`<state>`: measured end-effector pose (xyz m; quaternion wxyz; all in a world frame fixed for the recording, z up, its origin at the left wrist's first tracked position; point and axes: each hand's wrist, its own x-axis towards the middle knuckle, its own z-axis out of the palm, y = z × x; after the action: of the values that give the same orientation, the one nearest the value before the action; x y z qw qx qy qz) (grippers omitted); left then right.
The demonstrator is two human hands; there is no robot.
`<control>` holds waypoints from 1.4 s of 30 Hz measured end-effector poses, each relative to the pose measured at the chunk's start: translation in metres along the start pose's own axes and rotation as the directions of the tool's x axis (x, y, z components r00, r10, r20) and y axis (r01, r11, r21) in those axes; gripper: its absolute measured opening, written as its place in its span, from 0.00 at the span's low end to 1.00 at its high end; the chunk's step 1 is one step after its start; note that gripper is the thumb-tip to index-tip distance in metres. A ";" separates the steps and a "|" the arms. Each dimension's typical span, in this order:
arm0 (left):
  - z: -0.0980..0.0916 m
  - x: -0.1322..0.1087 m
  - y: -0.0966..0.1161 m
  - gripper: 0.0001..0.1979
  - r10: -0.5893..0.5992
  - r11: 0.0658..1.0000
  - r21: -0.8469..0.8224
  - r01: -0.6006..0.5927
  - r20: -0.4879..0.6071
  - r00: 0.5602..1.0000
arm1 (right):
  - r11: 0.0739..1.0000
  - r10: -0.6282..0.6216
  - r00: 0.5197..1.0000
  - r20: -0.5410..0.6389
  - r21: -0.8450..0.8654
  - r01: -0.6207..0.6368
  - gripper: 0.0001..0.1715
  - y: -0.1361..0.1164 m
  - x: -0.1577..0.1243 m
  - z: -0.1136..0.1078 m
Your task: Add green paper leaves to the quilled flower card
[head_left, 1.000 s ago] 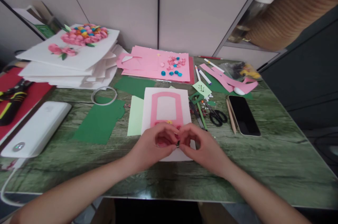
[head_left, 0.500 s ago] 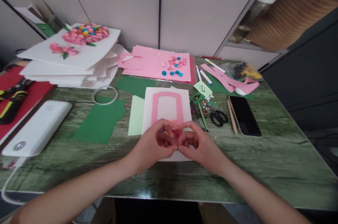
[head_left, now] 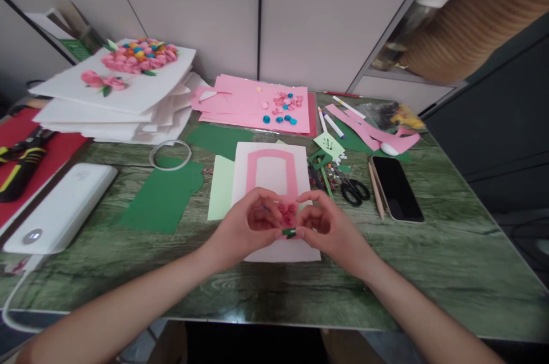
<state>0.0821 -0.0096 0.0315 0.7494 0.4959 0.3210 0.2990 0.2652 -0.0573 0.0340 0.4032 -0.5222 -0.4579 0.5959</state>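
Between the fingertips of my left hand [head_left: 251,224] and my right hand [head_left: 330,229] is a small green paper leaf [head_left: 289,232], pinched at both ends. It is held over the lower part of a white sheet [head_left: 281,252]. On that sheet lies a pink paper frame shape [head_left: 252,172] with a curved top. Several rolled pink paper roses [head_left: 288,214] cluster at its lower end, just behind the leaf. My fingers partly hide the roses and the base of the pink shape.
Scissors [head_left: 355,191], a wooden stick [head_left: 376,189] and a phone [head_left: 397,188] lie to the right. Green paper [head_left: 160,204], a wire ring [head_left: 154,157] and a white power bank [head_left: 64,204] are left. Pink sheets [head_left: 240,106] with paper pieces lie behind; stacked white sheets [head_left: 150,101] stand back left.
My hands have drawn slightly apart. The green leaf between them now shows, and the pink roses behind are more visible.
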 end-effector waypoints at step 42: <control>0.010 -0.004 -0.010 0.18 0.116 0.960 0.252 -0.124 0.047 0.992 | 0.614 -0.564 0.813 -0.148 -0.733 0.293 0.05 0.001 -0.006 0.004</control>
<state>0.0883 -0.0216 0.0262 0.6651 0.6111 0.3142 0.2924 0.2622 -0.0637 0.0345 0.3935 -0.6054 -0.6728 0.1615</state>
